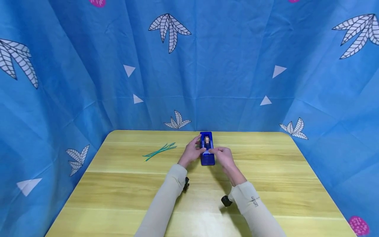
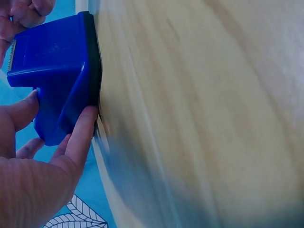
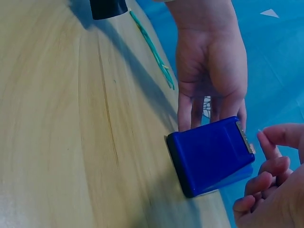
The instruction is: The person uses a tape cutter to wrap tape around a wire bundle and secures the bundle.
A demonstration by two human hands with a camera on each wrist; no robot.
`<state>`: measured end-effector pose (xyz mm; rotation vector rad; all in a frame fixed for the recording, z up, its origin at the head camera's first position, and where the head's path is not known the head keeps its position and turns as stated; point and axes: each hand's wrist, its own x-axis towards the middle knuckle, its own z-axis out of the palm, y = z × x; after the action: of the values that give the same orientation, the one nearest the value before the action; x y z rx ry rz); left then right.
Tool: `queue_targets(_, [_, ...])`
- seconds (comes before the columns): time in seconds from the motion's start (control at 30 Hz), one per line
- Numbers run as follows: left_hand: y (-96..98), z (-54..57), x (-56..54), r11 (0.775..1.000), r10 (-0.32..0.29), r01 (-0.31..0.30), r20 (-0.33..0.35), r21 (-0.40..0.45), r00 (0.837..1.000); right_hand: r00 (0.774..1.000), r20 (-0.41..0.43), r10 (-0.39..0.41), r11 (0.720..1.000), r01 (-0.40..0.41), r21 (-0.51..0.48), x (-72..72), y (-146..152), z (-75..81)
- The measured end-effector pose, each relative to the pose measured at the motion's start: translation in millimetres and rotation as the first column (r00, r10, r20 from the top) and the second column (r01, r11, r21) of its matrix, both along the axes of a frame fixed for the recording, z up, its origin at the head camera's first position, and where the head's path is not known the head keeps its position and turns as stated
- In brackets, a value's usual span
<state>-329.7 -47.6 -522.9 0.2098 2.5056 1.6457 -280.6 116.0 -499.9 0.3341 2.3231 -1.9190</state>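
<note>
A blue tape dispenser (image 1: 208, 160) stands upright near the table's far edge, with a small tape roll (image 1: 207, 140) in its well. My left hand (image 1: 191, 152) holds it by the left side; in the left wrist view the thumb lies under the overhanging front and the fingers reach along the side near the base. Just past the toothed cutter (image 3: 244, 137), my right hand (image 1: 224, 157) has thumb and index finger brought together, pinching the end of the clear tape. The tape itself is hardly visible. The right hand's other fingers are curled.
Several thin green strips (image 1: 160, 152) lie in a loose bundle on the wooden table (image 1: 124, 187), left of the dispenser. A blue patterned curtain (image 1: 225, 65) hangs behind and beside the table. A black wrist device (image 1: 226, 201) sits below the right cuff.
</note>
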Motion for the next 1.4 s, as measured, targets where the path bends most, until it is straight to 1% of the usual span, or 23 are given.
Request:
queue_targets(0.17, [-1.5,1.0,1.0,0.999,0.004,-0.004,0.003,0.033,1.000,1.000,0.016,0.026,0.999,-0.026,-0.032,3.2,3.0,1.1])
queue_targets(0.37, [-1.7,1.3,3.0,0.998,0.000,-0.001,0.014,0.066,1.000,0.999,0.007,0.036,0.998,-0.036,-0.059,8.0,5.4,-4.0])
queue_targets(0.6, [-2.0,2.5,2.5,0.998,-0.012,0.011,0.008,0.067,1.000,1.000,0.003,0.003,0.997,-0.003,-0.076,13.5,3.8,-6.1])
queue_targets(0.8, [-2.5,3.6,3.5,0.996,-0.011,0.010,0.012,0.087,1.000,1.000,0.004,0.005,0.996,-0.004,-0.094,17.5,2.9,-7.3])
queue_targets(1.0, [-1.6,-1.7,4.9,0.994,-0.002,-0.004,0.052,0.109,0.999,1.000,0.025,0.013,0.993,-0.010,-0.114,26.6,4.1,-8.5])
queue_targets(1.17, [-0.5,-4.2,6.0,0.995,0.004,-0.009,0.050,0.104,0.999,1.000,0.026,0.004,0.994,-0.002,-0.109,34.9,4.2,-9.3])
queue_targets(1.3, [-0.3,-4.1,6.3,0.995,0.003,-0.007,0.046,0.098,0.999,0.999,0.037,0.003,0.992,0.001,-0.129,40.2,2.8,-9.0])
queue_targets(1.4, [0.1,-2.3,6.8,0.993,-0.002,-0.003,0.043,0.114,0.999,1.000,0.030,-0.001,0.992,0.004,-0.125,43.9,2.1,-8.0])
